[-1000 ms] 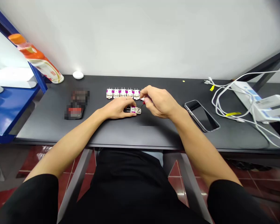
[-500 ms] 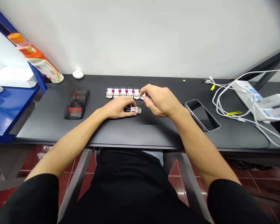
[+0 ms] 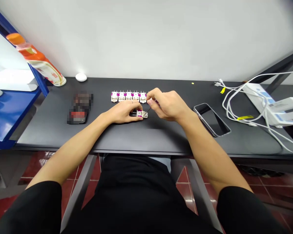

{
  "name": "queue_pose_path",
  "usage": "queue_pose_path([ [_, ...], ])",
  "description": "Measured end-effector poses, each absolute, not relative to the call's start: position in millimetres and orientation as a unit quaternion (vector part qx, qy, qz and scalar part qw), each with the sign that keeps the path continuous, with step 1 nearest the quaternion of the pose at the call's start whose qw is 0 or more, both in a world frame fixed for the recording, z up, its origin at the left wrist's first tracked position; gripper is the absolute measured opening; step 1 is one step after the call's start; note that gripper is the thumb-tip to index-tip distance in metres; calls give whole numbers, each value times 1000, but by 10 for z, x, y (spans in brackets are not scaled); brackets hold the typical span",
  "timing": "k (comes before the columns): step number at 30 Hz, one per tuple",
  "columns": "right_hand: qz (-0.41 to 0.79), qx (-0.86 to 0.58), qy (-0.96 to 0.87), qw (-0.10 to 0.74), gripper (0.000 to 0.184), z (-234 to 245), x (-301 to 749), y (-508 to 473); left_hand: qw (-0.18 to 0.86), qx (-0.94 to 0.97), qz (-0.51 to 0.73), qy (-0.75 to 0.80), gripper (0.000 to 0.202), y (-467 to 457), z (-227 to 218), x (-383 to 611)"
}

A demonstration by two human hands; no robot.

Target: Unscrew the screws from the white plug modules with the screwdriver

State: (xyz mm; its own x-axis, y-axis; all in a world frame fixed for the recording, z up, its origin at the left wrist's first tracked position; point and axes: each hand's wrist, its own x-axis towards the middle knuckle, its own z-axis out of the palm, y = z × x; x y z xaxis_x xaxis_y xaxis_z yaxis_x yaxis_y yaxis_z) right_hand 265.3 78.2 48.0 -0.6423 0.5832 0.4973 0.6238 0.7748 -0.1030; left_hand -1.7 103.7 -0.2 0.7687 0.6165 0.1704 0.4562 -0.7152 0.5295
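A pale wall [image 3: 146,42] backs the black bench [image 3: 127,139], with a blue table [image 3: 18,107] at its left end. On the right lies what looks like a white power strip [image 3: 273,114], blue print on it too small to read; white cables [image 3: 278,73] loop beside it, their yellow tags showing no legible words. An orange-capped bottle [image 3: 37,61] stands at the far left corner, its label unreadable at this angle. Two bare hands, the left [image 3: 124,112] and the right [image 3: 171,104], work near the middle, close together, probably because the parts are small. A smartphone [image 3: 212,120] lies just beyond the right wrist, screen dark, seemingly put where the forearm won't knock it. At left a dark object [image 3: 79,109] is pixelated, so any wording on its red patch is lost. Behind the hands, white-and-purple modules [image 3: 128,96] stand in a tidy row, pins away from the person, likely lined up for easy reach; the right fingers cover its end. A lone module [image 3: 142,114] lies in front of that row, on the bench; the left grip pinches it, apparently so it cannot slide. The right grip grasps a thin tool [image 3: 147,111] slantwise, pencil-fashion, presumably for fine control, its tip appearing to meet the module's right end.
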Motion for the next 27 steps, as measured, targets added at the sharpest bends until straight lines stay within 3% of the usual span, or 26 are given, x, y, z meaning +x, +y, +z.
queue_pose_path([
  [11,-47,-277,-894,349,20,430,2680,814,236,908,168,302,39,1026,17,-27],
  [27,-41,-272,-885,376,20,424,2745,868,212,919,176,283,39,1066,14,-90],
])
